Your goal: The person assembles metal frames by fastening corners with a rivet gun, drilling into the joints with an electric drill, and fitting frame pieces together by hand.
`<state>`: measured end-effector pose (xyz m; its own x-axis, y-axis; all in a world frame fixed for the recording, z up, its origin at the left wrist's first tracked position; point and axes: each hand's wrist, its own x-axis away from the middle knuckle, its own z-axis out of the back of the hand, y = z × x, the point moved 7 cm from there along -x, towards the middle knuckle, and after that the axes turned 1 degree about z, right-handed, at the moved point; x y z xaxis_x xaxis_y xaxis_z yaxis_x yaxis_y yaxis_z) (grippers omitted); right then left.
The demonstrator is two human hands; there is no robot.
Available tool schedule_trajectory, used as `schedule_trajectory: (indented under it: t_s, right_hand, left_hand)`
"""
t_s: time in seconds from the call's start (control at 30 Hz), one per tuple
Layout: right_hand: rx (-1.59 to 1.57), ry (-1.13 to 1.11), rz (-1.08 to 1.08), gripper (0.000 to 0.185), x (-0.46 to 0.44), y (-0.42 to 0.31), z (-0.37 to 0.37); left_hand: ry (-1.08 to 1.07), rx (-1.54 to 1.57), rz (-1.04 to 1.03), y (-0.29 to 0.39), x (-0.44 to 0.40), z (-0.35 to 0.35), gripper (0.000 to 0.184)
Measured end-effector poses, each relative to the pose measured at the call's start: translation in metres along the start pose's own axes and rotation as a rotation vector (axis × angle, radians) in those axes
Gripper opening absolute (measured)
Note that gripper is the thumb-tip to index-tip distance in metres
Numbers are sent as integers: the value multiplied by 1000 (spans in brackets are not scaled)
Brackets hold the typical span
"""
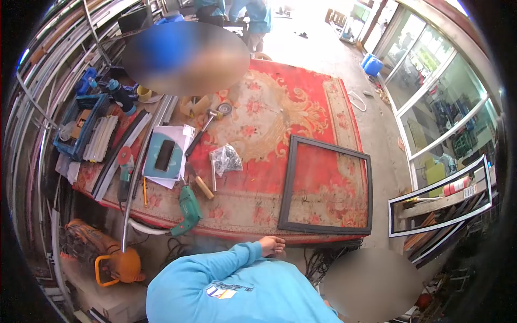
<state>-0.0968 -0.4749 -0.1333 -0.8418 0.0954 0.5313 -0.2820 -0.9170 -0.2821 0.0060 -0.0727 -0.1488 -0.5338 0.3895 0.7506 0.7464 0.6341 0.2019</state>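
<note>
My left hand (272, 245) is at the table's front edge, left of the dark rectangular frame (286, 185), not touching it. Its fingers are loosely curled, and nothing shows in them. My right hand is not visible. The frame lies flat on the red patterned cloth. A green drill (189, 211) rests near the front edge, with a wooden-handled tool (204, 188) beside it. Behind them are a small plastic bag (225, 160) and a hammer (200, 133). A dark phone (164, 155) lies on papers.
Long metal profiles (144, 145), an angle grinder (125, 175) and a blue crate (81, 126) occupy the left side. An orange machine (121, 261) stands below. A white-edged frame (392, 218) leans at right. People in blue (258, 19) are beyond the table. Two areas are blurred.
</note>
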Motion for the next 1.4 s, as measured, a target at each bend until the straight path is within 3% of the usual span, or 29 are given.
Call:
schedule_trajectory:
  t_s: [0.3,0.37,0.43,0.47,0.53,0.6,0.67,0.7,0.73,0.8,0.83,0.9,0.93,1.13,1.23,1.4]
  right_hand:
    - [223,-255,-93,34,-8,37,-3]
    - [-171,-141,105,41,-21,-6,11]
    - [-497,-118,165,30,-3,-116,66]
    - [-497,-119,161,30,-4,-132,69]
    - [-988,13,294,21,-3,-155,90]
    - [-840,184,431,16,14,-188,134]
    - [-920,172,336,20,29,-224,170]
    - [-892,406,523,24,8,-204,163]
    - [-511,383,597,28,-13,-188,157]
    - [-281,348,879,28,13,-286,191]
    - [-400,241,703,21,-9,-275,175]
    - [-343,236,753,17,-11,-307,168]
    - [-216,234,915,17,-3,-331,170]
    - [-330,-67,804,20,-7,-356,131]
    - [-516,-300,588,29,-11,-355,115]
    - [-507,-290,630,32,-12,-358,114]
  left_hand:
    - [25,-82,-221,46,44,13,32]
    - [85,-136,-235,56,48,9,30]
    - [65,-228,-230,64,49,1,29]
    - [46,-315,-231,68,51,-4,27]
    - [28,-339,-253,77,53,-12,32]
    - [-162,-261,-352,83,50,-27,38]
    - [-98,-287,-376,95,84,-51,38]
    - [-102,-294,-404,97,85,-53,36]
    - [-104,-303,-425,96,84,-53,34]
    - [-81,-300,-441,95,76,-50,31]
    - [-20,-328,-517,98,78,-50,33]
    - [-33,-205,-506,98,75,-50,31]
    - [-70,-153,-539,100,71,-49,28]
    - [-87,160,-603,117,85,-65,27]
    - [-49,229,-616,120,87,-66,28]
    - [-43,235,-643,122,93,-67,25]
